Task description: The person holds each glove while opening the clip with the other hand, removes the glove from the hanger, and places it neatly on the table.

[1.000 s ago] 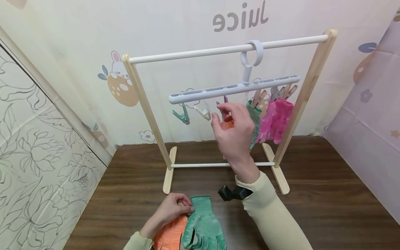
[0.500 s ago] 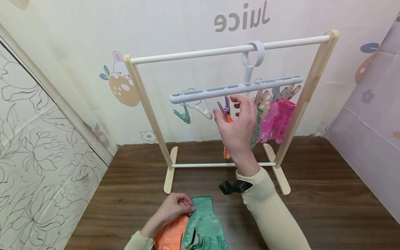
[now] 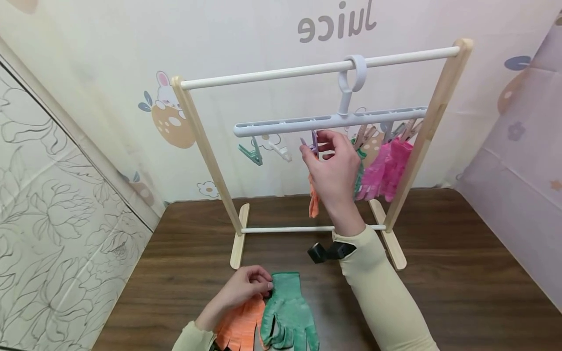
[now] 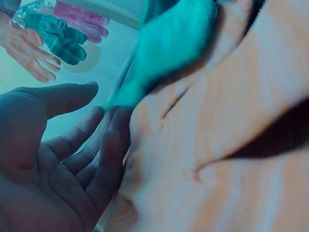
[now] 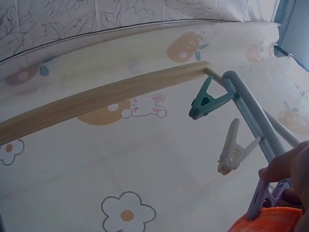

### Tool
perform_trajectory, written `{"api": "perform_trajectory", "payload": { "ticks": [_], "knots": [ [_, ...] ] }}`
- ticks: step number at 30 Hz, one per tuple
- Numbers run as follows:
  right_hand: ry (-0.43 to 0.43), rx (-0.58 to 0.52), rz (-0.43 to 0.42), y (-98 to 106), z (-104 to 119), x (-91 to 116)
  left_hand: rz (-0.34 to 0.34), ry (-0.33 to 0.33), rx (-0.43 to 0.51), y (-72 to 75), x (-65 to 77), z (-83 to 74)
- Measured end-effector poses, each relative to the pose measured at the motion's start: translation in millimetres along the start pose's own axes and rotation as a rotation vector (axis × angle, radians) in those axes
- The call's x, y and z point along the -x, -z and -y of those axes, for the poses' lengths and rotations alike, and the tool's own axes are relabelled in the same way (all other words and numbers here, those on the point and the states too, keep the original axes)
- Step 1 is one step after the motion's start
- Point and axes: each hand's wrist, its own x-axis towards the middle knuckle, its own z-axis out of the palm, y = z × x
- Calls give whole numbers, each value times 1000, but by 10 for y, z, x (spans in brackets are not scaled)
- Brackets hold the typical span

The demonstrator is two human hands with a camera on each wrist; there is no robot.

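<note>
My right hand [image 3: 335,163] is up at the hanger [image 3: 285,126], thumb and fingers pinching a purple clothespin [image 5: 258,200]. From that clothespin hangs an orange glove [image 3: 313,201], its cuff bright in the right wrist view. Down on the table, my left hand [image 3: 246,287] lies at the cuff edge of a green glove [image 3: 287,307]. In the left wrist view its thumb stands apart from the relaxed fingers [image 4: 89,150], whose tips touch the gloves. A second orange glove [image 3: 241,324] lies partly beneath the left hand, beside the green one.
The hanger hooks over the white top rod [image 3: 272,74] of a wooden rack. Green [image 3: 251,153] and white [image 3: 281,151] clothespins dangle at its left end. Another green glove [image 3: 360,170] and pink gloves [image 3: 386,168] hang at the right. A patterned curtain stands behind.
My right hand has closed in on the purple clothespin and now pinches it. The hanger has swung slightly. My left hand stays beside the green glove.
</note>
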Motion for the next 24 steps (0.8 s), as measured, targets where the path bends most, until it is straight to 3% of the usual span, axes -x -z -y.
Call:
{"api": "perform_trajectory", "payload": {
  "ticks": [11,18,24],
  "knots": [
    [23,14,17,1,-43,-24,-97,-167,-151,18,-124,-280],
    [35,-23,25,20,-50,-23,-269,-296,-243,-52,-296,-642],
    [56,-9,27,29,-64,-25,-407,-463,-185,-193,-455,-951]
  ]
}}
